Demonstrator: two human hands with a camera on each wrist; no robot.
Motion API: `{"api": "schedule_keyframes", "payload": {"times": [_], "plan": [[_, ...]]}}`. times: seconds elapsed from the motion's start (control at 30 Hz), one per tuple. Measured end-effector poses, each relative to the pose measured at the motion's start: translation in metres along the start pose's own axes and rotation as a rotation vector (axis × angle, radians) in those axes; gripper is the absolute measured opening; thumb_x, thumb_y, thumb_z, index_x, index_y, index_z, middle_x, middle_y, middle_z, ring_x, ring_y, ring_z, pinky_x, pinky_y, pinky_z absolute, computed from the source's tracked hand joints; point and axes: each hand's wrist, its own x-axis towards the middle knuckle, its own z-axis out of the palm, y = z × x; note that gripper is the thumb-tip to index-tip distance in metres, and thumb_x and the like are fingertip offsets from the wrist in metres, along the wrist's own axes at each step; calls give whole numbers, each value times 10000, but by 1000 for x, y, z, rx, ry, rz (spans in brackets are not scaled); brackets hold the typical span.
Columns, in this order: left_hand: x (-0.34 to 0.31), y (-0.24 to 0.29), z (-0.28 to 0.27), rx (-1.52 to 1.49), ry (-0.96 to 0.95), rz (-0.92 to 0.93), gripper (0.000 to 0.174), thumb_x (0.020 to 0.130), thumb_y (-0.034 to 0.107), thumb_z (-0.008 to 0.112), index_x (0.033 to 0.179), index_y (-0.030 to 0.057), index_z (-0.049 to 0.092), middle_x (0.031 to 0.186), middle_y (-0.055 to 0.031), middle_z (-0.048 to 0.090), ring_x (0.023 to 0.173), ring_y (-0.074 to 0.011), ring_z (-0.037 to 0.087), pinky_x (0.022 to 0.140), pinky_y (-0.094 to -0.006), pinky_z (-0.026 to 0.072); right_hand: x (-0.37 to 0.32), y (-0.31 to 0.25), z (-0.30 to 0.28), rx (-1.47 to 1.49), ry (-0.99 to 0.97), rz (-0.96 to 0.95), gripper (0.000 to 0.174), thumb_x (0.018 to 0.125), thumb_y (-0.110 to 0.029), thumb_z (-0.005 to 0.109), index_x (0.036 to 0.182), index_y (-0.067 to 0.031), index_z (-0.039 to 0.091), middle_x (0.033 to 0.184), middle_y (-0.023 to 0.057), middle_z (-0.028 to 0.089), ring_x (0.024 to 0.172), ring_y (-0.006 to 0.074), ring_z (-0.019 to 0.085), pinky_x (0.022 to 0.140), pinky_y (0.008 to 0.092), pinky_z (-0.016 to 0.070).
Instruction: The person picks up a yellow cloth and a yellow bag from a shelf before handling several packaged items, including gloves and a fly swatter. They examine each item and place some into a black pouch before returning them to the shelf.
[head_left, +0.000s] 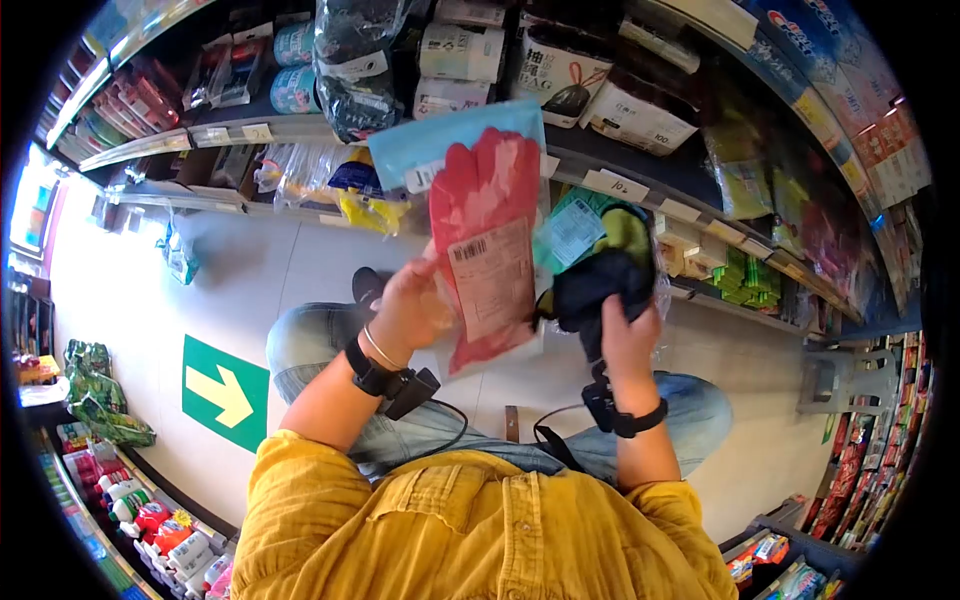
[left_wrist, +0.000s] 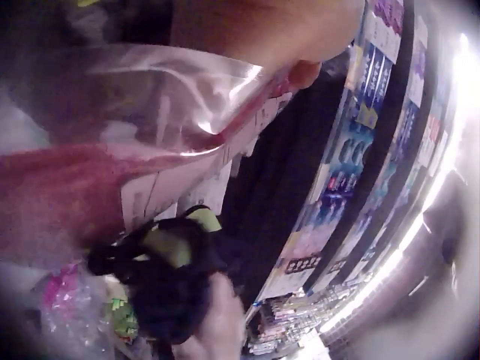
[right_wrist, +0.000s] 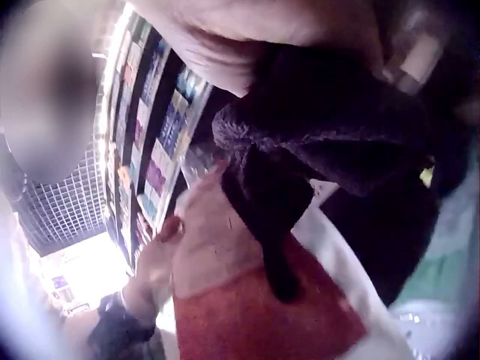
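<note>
A clear packet of red rubber gloves, with a blue top and a barcode label, is pinched at its left edge by the left hand. The right hand grips a dark fuzzy cloth item with yellow-green parts and a teal label. In the left wrist view the red packet lies across the left, with the dark item and right hand below it. The right wrist view shows the dark item close up, partly in front of the red packet.
Shelves with rolls, boxed bags and hanging packets stand ahead and to the right. A grey stool is at the right. Bottles line the lower left; a green floor sign and a green bag lie left.
</note>
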Motion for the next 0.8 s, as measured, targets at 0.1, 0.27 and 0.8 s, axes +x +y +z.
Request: {"api": "schedule_keyframes", "payload": {"times": [0.1,0.27,0.8], "plan": [[0,-14,9,261,1,-49,586,831,278,389,1360,109,203,1360,-116,314,1228,-276,338,1001,-424,272,9,-17,-10,160,-23,3,265,774,-94,563,1018,8,560,968,105,611,897,200,574,803,296,432],[-1,-42,17,690,-134,34,754,860,522,315,1371,13,92,1415,-120,167,1314,-214,136,1061,-317,71,-29,-21,21,337,-408,49,387,747,-124,571,1106,4,507,1030,125,573,984,199,533,866,320,397],[-5,-48,10,1618,-174,201,582,793,86,589,1313,75,329,1359,-199,260,1269,-311,261,1004,-356,254,-23,2,25,292,-431,249,325,850,-228,553,1070,11,529,992,49,579,937,135,522,817,283,407]]}}
